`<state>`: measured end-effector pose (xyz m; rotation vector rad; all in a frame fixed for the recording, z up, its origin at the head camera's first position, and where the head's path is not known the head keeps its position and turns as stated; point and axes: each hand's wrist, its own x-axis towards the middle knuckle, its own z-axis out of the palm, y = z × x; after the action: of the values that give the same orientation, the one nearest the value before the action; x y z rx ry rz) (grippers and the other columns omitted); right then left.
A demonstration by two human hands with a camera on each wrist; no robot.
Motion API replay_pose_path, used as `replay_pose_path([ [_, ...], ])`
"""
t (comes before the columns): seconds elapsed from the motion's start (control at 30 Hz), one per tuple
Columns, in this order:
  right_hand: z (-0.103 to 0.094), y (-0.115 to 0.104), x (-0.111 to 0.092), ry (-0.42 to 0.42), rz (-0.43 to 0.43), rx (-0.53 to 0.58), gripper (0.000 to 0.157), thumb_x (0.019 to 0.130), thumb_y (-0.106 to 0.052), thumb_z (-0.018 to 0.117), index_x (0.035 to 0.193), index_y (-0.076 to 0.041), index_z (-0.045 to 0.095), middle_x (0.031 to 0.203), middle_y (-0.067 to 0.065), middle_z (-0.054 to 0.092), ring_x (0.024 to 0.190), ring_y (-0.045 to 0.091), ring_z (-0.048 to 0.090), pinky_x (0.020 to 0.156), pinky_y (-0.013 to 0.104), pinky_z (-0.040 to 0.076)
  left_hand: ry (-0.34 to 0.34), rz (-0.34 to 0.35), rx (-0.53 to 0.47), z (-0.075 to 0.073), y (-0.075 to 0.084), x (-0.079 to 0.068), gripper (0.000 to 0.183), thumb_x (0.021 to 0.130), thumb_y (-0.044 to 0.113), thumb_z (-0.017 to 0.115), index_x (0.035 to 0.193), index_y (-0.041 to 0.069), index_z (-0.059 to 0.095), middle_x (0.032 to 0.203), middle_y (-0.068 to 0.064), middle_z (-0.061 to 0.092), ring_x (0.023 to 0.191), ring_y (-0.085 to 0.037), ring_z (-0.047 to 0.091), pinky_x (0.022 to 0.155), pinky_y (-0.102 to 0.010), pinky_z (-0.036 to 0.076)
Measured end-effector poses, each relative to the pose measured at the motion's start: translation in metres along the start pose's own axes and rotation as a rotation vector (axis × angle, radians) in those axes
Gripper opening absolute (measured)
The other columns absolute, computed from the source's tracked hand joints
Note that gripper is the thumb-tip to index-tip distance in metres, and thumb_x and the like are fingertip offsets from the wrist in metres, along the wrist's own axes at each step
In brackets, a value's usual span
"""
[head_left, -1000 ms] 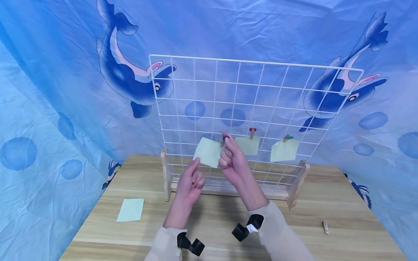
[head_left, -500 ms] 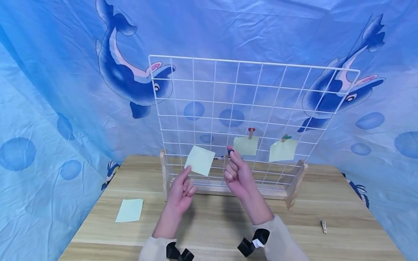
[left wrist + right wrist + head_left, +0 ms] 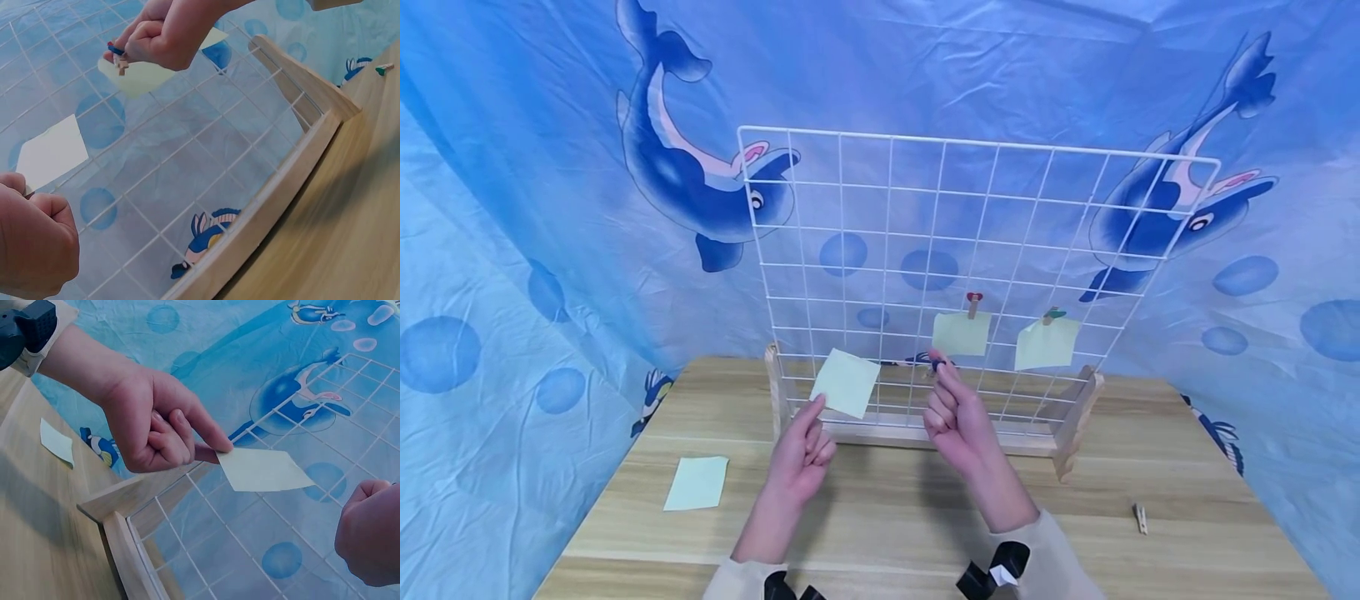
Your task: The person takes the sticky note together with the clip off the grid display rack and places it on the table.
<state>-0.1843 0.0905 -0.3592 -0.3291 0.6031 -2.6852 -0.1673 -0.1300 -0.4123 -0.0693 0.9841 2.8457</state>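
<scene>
My left hand (image 3: 802, 454) pinches a pale green paper note (image 3: 847, 383) by its lower left corner, in front of the white wire grid (image 3: 910, 187). In the right wrist view the note (image 3: 265, 470) juts out from between thumb and forefinger. My right hand (image 3: 958, 417) pinches a small wooden clothespin (image 3: 120, 61) with a blue and red decoration, held apart from the note. Two other notes hang on the grid: one (image 3: 961, 335) under a red heart clothespin (image 3: 974, 305), one (image 3: 1047, 346) under a green-topped clothespin (image 3: 1052, 316).
Another green note (image 3: 696, 483) lies on the wooden table (image 3: 895, 550) at the left. A loose clothespin (image 3: 1140, 518) lies at the right. Wooden feet (image 3: 1078, 423) hold the grid upright. Behind it hangs a blue dolphin-print curtain (image 3: 865, 67).
My left hand has drawn the note down and left, away from the clothespin. My right hand, with the clothespin, has moved lower and slightly right, so the hands are farther apart.
</scene>
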Motion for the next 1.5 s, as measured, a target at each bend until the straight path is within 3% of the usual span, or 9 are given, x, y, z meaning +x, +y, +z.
replay_pose_path([
  [0.3,-0.017,-0.004,-0.009,-0.043,0.010,0.037,0.028,0.107,-0.016,0.027,0.112,-0.014,0.054,0.060,-0.008,0.011,0.050,0.005,0.007,0.046,0.017,0.005,0.033,-0.006,-0.003,-0.014,0.003,-0.006,0.021,0.103,0.017,0.044,0.083,0.018,0.040,0.048,0.008,0.023,0.043,-0.006,0.016,0.046,-0.016,0.011],
  [0.57,-0.029,-0.010,-0.018,-0.016,0.011,0.055,0.028,0.107,-0.016,0.028,0.117,-0.014,0.054,0.061,-0.008,0.011,0.050,0.004,0.007,0.047,0.017,0.005,0.026,-0.009,0.014,-0.027,0.005,-0.011,0.021,0.104,0.017,0.041,0.084,0.017,0.043,0.050,0.006,0.018,0.044,-0.008,0.014,0.047,-0.017,0.009],
  [0.7,-0.038,-0.013,-0.023,-0.043,0.020,0.066,0.032,0.107,-0.016,0.024,0.114,-0.013,0.055,0.061,-0.008,0.010,0.050,0.004,0.007,0.046,0.017,0.005,0.061,-0.022,0.016,-0.035,0.005,-0.014,0.019,0.104,0.018,0.043,0.085,0.017,0.042,0.050,0.006,0.020,0.044,-0.007,0.016,0.046,-0.017,0.011],
  [0.8,-0.046,-0.016,-0.027,-0.006,0.020,0.069,0.030,0.107,-0.016,0.025,0.113,-0.014,0.054,0.061,-0.008,0.010,0.050,0.004,0.007,0.047,0.017,0.005,0.072,-0.026,0.012,-0.040,0.006,-0.016,0.015,0.104,0.018,0.044,0.089,0.017,0.040,0.049,0.007,0.023,0.044,-0.007,0.017,0.046,-0.017,0.011],
  [0.9,-0.054,-0.019,-0.032,0.027,0.011,0.073,0.031,0.107,-0.016,0.025,0.112,-0.013,0.055,0.060,-0.008,0.010,0.050,0.004,0.007,0.047,0.017,0.004,0.058,-0.020,0.005,-0.045,0.006,-0.018,0.014,0.104,0.018,0.043,0.091,0.017,0.038,0.051,0.007,0.021,0.045,-0.007,0.016,0.047,-0.017,0.010],
  [1.13,-0.073,-0.025,-0.046,-0.003,0.004,0.109,0.039,0.107,-0.016,0.020,0.110,-0.010,0.058,0.059,-0.008,0.010,0.050,0.004,0.006,0.048,0.017,0.002,0.041,-0.008,-0.020,-0.058,0.007,-0.024,0.018,0.105,0.017,0.039,0.088,0.016,0.046,0.053,0.006,0.017,0.048,-0.008,0.011,0.048,-0.017,0.008],
  [1.5,-0.104,-0.038,-0.074,0.050,-0.016,0.173,0.040,0.108,-0.019,0.018,0.111,-0.008,0.057,0.061,-0.009,0.009,0.051,0.003,0.005,0.049,0.016,0.003,0.148,-0.030,-0.047,-0.080,0.014,-0.039,0.017,0.104,0.018,0.042,0.087,0.016,0.043,0.050,0.007,0.022,0.046,-0.007,0.017,0.049,-0.017,0.012],
])
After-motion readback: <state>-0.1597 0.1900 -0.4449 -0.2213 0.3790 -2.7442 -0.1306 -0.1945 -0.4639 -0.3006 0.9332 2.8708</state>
